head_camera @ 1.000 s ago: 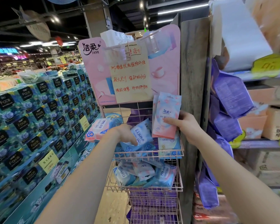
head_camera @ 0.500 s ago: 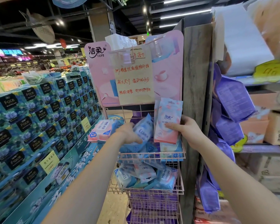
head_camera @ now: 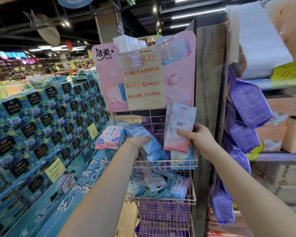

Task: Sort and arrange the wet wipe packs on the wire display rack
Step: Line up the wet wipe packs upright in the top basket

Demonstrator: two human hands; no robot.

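On pink wire display rack (head_camera: pixel 149 164), top basket: wet wipe packs mid-sort.
Left hand (head_camera: pixel 138 142) grips leaning blue soft-plastic pack (head_camera: pixel 144 139); right hand (head_camera: pixel 200 139) pinches upright pink-and-blue flat pack (head_camera: pixel 179 129). Risk: crowded, tilted stack could slide over the low rim.

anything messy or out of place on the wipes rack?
Yes. The second basket holds wet wipe packs heaped at mixed angles, not in rows. In the top basket, a pink pack sticks out past the left edge, and blue packs lie tilted under the left hand.
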